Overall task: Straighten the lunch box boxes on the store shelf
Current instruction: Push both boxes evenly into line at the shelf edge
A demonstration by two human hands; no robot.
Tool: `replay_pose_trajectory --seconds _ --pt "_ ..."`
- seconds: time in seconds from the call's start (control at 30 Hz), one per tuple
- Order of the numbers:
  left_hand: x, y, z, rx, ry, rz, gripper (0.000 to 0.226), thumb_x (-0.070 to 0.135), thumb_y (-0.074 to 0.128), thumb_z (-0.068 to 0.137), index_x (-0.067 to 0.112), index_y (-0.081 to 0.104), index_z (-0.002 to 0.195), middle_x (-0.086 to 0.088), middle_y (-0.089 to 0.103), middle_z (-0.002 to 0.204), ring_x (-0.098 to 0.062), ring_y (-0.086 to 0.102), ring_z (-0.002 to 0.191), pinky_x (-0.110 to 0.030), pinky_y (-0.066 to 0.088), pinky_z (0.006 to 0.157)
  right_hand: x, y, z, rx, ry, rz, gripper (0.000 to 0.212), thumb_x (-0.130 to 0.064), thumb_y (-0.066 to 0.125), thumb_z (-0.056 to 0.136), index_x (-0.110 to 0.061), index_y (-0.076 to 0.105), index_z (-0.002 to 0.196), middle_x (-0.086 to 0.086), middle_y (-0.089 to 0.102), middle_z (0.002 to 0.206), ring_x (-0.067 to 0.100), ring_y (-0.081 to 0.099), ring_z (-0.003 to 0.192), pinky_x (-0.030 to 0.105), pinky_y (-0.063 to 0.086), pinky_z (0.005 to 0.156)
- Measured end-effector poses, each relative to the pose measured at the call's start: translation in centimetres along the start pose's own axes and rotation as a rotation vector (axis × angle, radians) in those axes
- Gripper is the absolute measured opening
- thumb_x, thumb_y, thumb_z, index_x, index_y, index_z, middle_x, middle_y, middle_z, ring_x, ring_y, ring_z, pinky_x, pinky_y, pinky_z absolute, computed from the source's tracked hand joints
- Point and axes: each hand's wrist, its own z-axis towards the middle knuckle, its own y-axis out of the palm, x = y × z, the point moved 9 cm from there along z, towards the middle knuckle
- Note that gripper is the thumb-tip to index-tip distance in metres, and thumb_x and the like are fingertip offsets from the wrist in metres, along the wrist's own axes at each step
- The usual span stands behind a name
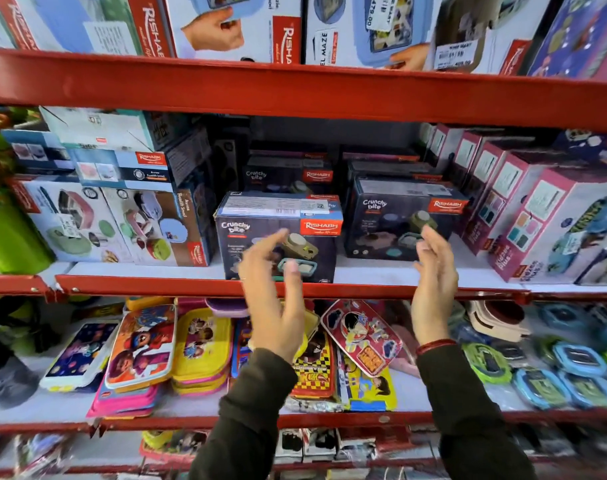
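A dark Crunchy Bite lunch box box [278, 233] stands at the front edge of the middle shelf [156, 284], turned slightly. A second one [395, 220] sits to its right, further back, with more stacked behind. My left hand [278, 299] is raised in front of the front box, fingers spread, holding nothing. Also spread and empty, my right hand [433, 282] hovers in front of the second box's right lower corner. Neither hand clearly touches a box.
Pale blue lunch box boxes [122, 216] are stacked at the left, pink-edged boxes [537, 220] lean in a row at the right. A green bottle [8, 233] stands far left. Loose colourful lunch boxes [198, 348] lie on the lower shelf, and big boxes [233, 26] fill the top shelf.
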Motion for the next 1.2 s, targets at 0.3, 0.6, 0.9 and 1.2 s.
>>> replay_pose_trajectory --seconds 0.3,0.6,0.9,1.2 --pt "-0.1 17.1 -1.6 -0.458 -0.429 -0.266 0.072 0.042 0.048 0.105 0.031 0.007 0.163 0.015 0.007 0.17 -0.006 0.006 0.16 -0.034 0.008 0.132 0.8 -5.4 8.0 0.041 0.061 -0.041 0.048 -0.034 0.05 0.104 -0.02 0.045 0.149 0.0 0.042 0.158 0.005 0.042 0.137 0.007 0.034 0.104" --pt "-3.0 19.8 1.0 -0.315 -0.726 -0.282 0.072 0.054 0.035 0.106 0.024 0.007 0.164 0.001 0.018 0.172 -0.018 0.016 0.16 -0.031 0.011 0.128 3.3 -4.3 10.4 -0.119 0.254 -0.029 0.077 -0.069 0.046 0.089 -0.026 0.041 0.152 -0.001 0.044 0.16 0.017 0.04 0.148 0.046 0.026 0.128" --pt "-3.4 18.7 -1.5 -0.27 -0.711 -0.273 0.069 0.053 0.04 0.105 0.024 0.016 0.163 0.001 0.02 0.172 -0.017 0.018 0.159 -0.038 0.014 0.131 3.4 -6.4 9.0 -0.101 0.254 -0.012 0.066 -0.063 0.045 0.095 -0.025 0.049 0.148 0.002 0.053 0.154 0.019 0.048 0.144 0.048 0.033 0.124" --pt "-1.7 16.2 -4.2 -0.273 -0.464 -0.104 0.062 0.055 0.046 0.1 0.036 0.031 0.157 0.007 0.036 0.159 0.002 0.03 0.14 -0.025 0.022 0.115 2.7 -9.4 6.4 -0.023 0.175 -0.042 0.059 -0.059 0.043 0.097 -0.025 0.055 0.144 -0.001 0.059 0.148 0.014 0.051 0.14 0.047 0.036 0.123"
